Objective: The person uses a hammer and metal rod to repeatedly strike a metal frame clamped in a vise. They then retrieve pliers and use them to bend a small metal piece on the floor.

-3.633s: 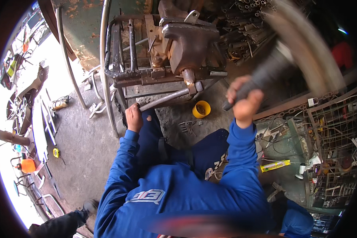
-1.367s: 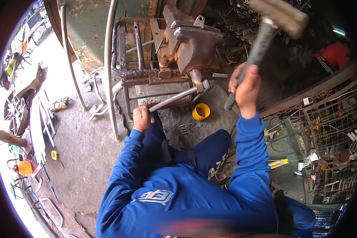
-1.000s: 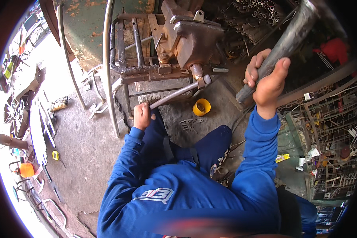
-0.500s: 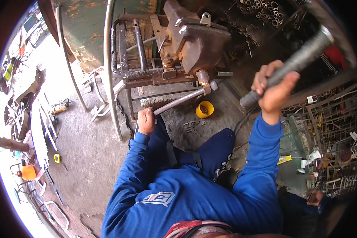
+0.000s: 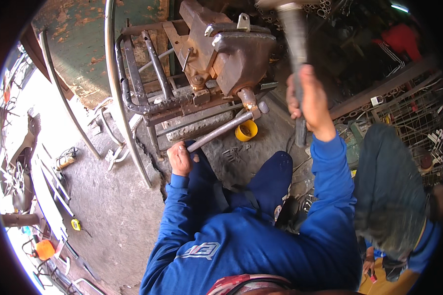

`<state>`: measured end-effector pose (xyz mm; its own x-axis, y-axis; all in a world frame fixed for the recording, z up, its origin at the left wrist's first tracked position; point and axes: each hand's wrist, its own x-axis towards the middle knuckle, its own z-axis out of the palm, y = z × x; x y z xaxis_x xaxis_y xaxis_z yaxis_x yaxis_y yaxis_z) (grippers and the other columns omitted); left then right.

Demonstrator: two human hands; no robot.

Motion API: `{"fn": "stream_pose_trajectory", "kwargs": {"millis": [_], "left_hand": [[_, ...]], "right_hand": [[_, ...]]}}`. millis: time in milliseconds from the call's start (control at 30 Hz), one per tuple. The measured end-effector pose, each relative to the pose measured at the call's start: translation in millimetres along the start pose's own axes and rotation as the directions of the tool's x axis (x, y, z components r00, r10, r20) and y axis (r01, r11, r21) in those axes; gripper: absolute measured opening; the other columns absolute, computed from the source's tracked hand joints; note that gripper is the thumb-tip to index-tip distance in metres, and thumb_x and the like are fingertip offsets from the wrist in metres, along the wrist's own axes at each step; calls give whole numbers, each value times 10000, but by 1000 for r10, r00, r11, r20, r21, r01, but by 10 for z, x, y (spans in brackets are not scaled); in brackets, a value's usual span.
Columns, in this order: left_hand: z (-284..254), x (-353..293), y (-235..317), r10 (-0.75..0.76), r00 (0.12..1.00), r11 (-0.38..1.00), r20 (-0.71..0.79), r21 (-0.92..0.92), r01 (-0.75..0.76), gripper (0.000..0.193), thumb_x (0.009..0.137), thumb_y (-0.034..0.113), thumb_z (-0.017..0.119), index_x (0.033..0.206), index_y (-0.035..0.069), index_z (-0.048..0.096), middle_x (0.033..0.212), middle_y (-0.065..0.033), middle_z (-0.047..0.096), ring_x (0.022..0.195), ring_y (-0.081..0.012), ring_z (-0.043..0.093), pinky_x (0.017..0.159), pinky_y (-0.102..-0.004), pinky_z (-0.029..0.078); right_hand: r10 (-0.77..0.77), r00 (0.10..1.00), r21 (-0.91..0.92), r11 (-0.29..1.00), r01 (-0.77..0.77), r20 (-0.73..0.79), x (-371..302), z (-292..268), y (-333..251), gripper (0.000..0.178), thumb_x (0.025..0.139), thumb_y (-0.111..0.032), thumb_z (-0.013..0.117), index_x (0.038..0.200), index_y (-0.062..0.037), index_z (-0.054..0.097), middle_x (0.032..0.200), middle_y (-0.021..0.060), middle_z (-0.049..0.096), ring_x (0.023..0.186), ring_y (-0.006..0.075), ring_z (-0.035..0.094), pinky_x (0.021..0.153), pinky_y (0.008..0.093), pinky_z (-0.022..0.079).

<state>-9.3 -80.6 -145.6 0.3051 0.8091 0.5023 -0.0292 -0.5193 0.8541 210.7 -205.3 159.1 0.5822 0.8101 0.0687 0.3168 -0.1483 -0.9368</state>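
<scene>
My left hand point(image 5: 180, 158) is closed round the near end of a steel bar point(image 5: 220, 131). This bar slants up to the screw end of a big rusty bench vise point(image 5: 243, 61) and looks like its handle. Raised to the right of the vise, my right hand point(image 5: 314, 104) grips a hammer point(image 5: 295, 42) by its dark, thick handle. The hammer's head is blurred and partly cut off at the top edge. Below the vise screw stands a yellow cup point(image 5: 246, 131) with something brown inside.
The vise sits on a welded metal frame point(image 5: 155, 108). Curved metal tubes point(image 5: 114, 73) stand left of it. A tape measure point(image 5: 76, 224) and an orange object point(image 5: 45, 250) lie far left. Another person in dark trousers point(image 5: 391, 187) is close at my right, beside a wire mesh rack point(image 5: 428, 128).
My right hand has swung the hammer left, and its handle now points nearly straight up. My left hand stays on the bar. Another person has come into view on the right.
</scene>
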Motion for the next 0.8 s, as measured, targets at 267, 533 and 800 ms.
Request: {"fn": "stream_pose_trajectory", "kwargs": {"millis": [267,533,800], "left_hand": [[-33,77,-179,114,993,993,-12,16,-114,589,970,439,307,619,-4,473,469,-92,421,421,-209,459,451,-353,333],[135,-212,-217,-156,977,984,-142,-107,142,503,985,377,368,727,-5,571,538,-39,470,497,-138,447,481,-301,346],[-111,-697,-525,-481,877,734,-12,-552,395,496,975,471,441,779,35,571,611,-2,465,566,-104,443,502,-286,358]], "right_hand": [[-145,983,326,929,174,-110,-274,-116,9,657,903,-726,336,840,-84,462,520,-7,382,360,79,357,370,224,314],[-302,950,280,921,271,75,-766,513,315,278,944,-332,609,900,-61,570,575,-25,500,473,69,473,446,232,368],[-585,639,98,771,630,500,-1126,1460,270,486,872,-546,599,925,-66,541,701,124,639,634,311,666,597,489,483]]}}
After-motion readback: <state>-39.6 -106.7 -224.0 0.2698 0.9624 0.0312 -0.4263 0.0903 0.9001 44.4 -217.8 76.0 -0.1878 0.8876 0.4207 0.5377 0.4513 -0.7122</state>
